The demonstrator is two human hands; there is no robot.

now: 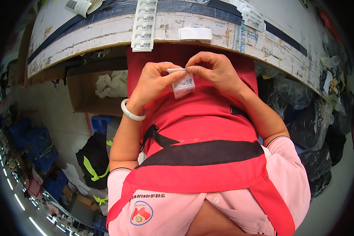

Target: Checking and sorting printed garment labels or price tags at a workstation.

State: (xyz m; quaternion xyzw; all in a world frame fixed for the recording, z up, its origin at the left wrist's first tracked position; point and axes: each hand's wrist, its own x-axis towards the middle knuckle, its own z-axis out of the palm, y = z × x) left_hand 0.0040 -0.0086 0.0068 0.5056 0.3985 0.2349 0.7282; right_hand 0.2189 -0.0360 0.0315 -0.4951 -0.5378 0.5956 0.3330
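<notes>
A small white barcode label (184, 85) hangs in front of the red apron, below the table's near edge. My left hand (156, 81) is closed in a pinch on its top edge and wears a white bangle at the wrist. Thumb and forefinger of my right hand (218, 74) meet at the label's upper right corner, also pinched closed. On the table just beyond, a long strip of barcode labels (144, 29) droops over the edge. A small stack of blank white labels (195, 34) lies to its right.
The worn white table (102, 33) has dark blue tape along it, with more label sheets (249, 17) at the far right. Beneath it on the left sits a cardboard box (82, 92) holding crumpled white material. Dark plastic bags (303, 114) crowd the right; blue crates (37, 143) stand left.
</notes>
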